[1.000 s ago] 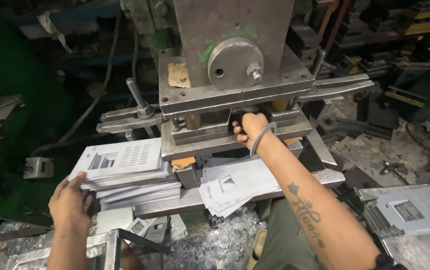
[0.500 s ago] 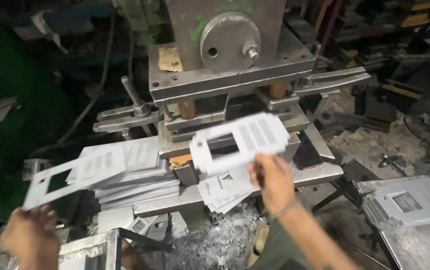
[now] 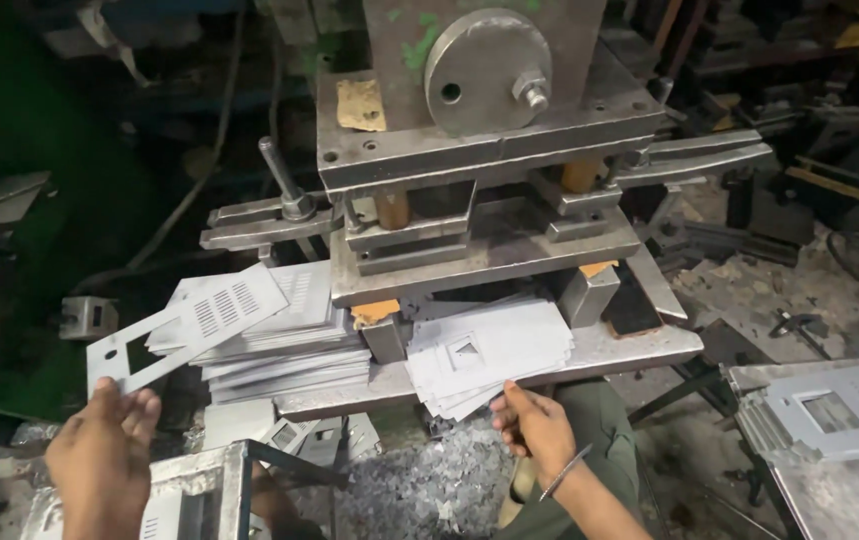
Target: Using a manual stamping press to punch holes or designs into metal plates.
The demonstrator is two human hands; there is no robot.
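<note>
left hand (image 3: 99,455) — pinches punched plate (image 3: 189,325) | right hand (image 3: 534,430) — touches sheet pile (image 3: 489,350)

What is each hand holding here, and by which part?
The left hand holds a flat grey perforated metal plate by its lower end. The right hand touches the loose pile of pale sheets, gripping nothing visibly.

The press's steel bed (image 3: 639,350) carries 2 stacks of punched sheets: one left (image 3: 284,345) of its block (image 3: 384,335), one right (image 3: 489,350).
</note>
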